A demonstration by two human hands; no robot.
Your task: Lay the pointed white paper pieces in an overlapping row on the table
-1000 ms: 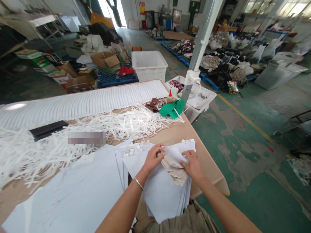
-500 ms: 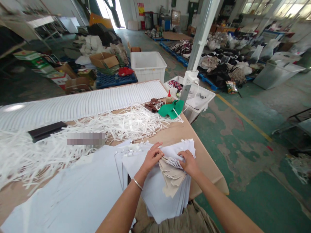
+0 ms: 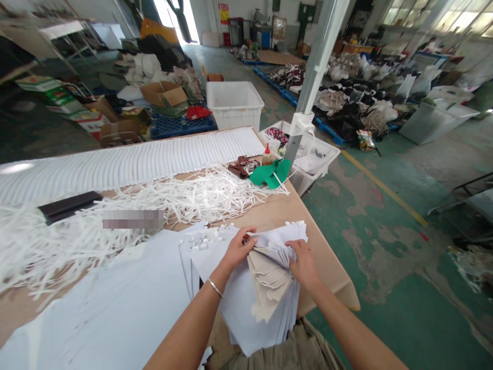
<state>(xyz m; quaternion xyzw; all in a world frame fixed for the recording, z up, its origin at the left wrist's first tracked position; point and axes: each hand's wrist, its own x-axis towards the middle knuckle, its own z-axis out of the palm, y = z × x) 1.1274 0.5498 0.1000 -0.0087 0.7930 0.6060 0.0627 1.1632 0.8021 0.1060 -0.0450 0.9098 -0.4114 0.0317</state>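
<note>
A stack of white sheets (image 3: 250, 313) with beige undersides lies at the table's near edge, partly over my lap. My left hand (image 3: 241, 246) pinches the folded-back top edges of several sheets on their left side. On the right side of the same fold, my right hand (image 3: 302, 259) has its fingers curled round the edges. Between the hands the beige backs (image 3: 267, 282) fan out in layers, hanging toward me. Small white tabs show along the stack's far edge. Whether the sheets are cloth or paper I cannot tell.
Larger white sheets (image 3: 115, 303) spread to the left. Beyond them lie a heap of white strips (image 3: 208, 195), a black bar-shaped piece (image 3: 71, 206), green material (image 3: 269, 173) and a red-tipped bottle (image 3: 267, 154). A metal post (image 3: 314, 67) rises at the table's far right corner, beside white bins.
The folded-back edges have bent further toward me, and more of the beige backs shows, hanging lower. My right hand has closed more round the fold. The view has shifted slightly.
</note>
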